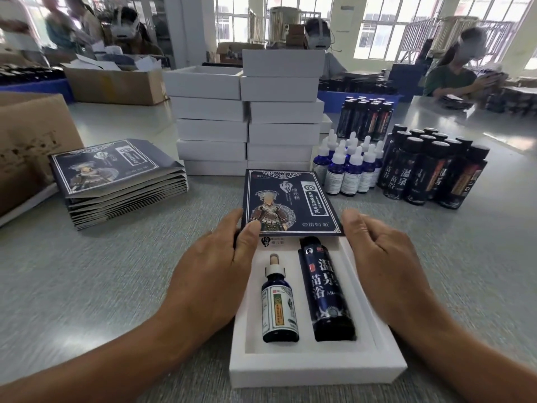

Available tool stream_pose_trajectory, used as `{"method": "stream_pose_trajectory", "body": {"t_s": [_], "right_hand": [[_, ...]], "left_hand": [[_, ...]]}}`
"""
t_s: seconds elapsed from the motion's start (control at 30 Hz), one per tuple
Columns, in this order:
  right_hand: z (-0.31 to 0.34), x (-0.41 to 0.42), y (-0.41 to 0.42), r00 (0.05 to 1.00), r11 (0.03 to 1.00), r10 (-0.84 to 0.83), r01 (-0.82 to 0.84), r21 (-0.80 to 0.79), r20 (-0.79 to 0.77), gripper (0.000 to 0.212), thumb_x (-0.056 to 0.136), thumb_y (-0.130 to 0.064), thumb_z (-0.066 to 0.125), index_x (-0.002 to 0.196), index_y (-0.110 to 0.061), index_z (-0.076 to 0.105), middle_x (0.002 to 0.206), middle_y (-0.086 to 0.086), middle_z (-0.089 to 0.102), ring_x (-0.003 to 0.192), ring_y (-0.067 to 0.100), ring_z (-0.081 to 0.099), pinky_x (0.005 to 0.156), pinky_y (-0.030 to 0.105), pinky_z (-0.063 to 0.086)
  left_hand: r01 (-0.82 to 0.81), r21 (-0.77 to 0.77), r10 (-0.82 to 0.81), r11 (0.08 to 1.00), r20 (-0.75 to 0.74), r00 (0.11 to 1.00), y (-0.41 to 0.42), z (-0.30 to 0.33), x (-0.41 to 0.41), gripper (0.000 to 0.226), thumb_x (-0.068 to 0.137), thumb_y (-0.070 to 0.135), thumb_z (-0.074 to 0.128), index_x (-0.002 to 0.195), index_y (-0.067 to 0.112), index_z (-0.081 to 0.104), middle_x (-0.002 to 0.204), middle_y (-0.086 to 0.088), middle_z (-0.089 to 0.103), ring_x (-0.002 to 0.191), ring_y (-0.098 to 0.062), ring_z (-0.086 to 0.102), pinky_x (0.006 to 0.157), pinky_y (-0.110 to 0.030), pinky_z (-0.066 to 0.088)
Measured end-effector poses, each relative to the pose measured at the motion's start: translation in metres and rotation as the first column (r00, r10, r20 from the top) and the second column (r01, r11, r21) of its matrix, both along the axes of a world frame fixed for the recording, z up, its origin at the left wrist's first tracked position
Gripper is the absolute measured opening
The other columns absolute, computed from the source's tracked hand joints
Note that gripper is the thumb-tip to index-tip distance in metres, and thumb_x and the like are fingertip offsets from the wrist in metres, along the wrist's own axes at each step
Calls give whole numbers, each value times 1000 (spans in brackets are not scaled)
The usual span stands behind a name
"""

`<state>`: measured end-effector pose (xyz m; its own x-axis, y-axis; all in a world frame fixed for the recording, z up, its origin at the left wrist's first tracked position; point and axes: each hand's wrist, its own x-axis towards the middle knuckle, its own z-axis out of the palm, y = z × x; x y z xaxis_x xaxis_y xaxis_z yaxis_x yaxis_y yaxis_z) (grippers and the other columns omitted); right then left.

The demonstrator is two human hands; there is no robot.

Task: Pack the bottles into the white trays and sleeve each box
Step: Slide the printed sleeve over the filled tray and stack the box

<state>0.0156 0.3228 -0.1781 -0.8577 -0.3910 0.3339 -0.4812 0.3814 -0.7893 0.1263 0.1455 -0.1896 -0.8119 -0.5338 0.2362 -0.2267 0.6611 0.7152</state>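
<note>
Sleeving in hand: white tray (316,370) on table, dropper bottle (279,308) and tall dark bottle (327,289) seated; printed sleeve (290,202) covers far end; left hand (215,269) pinches sleeve's near-left corner, right hand (380,254) curled loose beside tray, clasping nothing; next, judged: draw sleeve squarely toward near end

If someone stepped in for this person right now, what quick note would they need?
Left hand grips the printed sleeve at its near left corner, thumb on top. Right hand is open beside the sleeve's right edge.
Done: dropper bottle and tall dark bottle lie in the white tray.
Left: the sleeve covers only the tray's far end; slide it fully on. More trays, sleeves and bottles wait behind.
</note>
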Motion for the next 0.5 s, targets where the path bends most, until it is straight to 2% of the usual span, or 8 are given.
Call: {"method": "stream_pose_trajectory", "body": {"t_s": [0.07,0.13,0.23,0.3,0.37,0.4,0.43,0.5], "right_hand": [[1,0,0,997,998,-55,57,28,-61,56,100,-53,35,80,-15,69,71,-2,69,72,18,64,71,41,52],[2,-1,0,992,996,-78,82,37,-100,53,99,-54,37,79,-17,70,68,-5,68,67,13,63,68,37,51],[10,-5,7,995,993,-17,29,114,-97,50,90,-66,40,96,-27,71,72,-18,70,71,-1,64,69,31,50],[20,-11,19,977,956,204,-213,200,62,59,79,-81,42,120,-42,59,90,-37,67,85,-16,62,80,24,50],[29,-15,35,881,806,406,-471,359,245,81,66,-93,48,139,-66,25,137,-42,44,122,-16,46,106,36,42],[33,-15,43,844,720,449,-536,441,292,92,59,-96,52,138,-73,11,148,-41,29,134,-10,36,112,42,35],[37,-15,48,821,662,470,-570,486,324,102,53,-96,58,137,-76,4,151,-41,22,138,-5,32,114,46,31],[42,-14,52,798,620,477,-602,503,368,113,45,-92,69,135,-78,1,149,-42,23,137,-5,32,114,45,31]], "left_hand": [[-16,-19,16,1000,9,1000,0,0,-1,69,88,69,19,147,37,37,131,13,58,124,-15,51,98,-38,40],[-26,-33,27,999,23,999,-1,0,-2,68,87,70,20,144,39,41,135,11,57,123,-14,50,100,-40,41],[-11,-41,12,999,21,1000,-5,2,-1,64,86,70,21,136,41,48,127,12,60,115,-12,52,95,-38,42],[37,-32,-36,999,40,999,-9,2,0,67,85,71,20,138,40,48,128,13,59,117,-10,50,100,-39,41],[103,24,-104,994,65,992,-14,4,1,71,86,76,20,145,42,40,138,15,52,128,-8,45,109,-41,37],[141,63,-146,988,82,986,-18,5,2,73,86,81,20,148,45,34,144,17,48,132,-7,42,112,-42,35],[186,97,-196,978,104,975,-22,6,4,76,83,86,20,149,49,29,148,20,44,135,-5,40,114,-43,34],[284,147,-304,947,141,942,-29,9,12,77,74,93,24,145,61,22,145,33,41,133,5,40,110,-36,37]]}}
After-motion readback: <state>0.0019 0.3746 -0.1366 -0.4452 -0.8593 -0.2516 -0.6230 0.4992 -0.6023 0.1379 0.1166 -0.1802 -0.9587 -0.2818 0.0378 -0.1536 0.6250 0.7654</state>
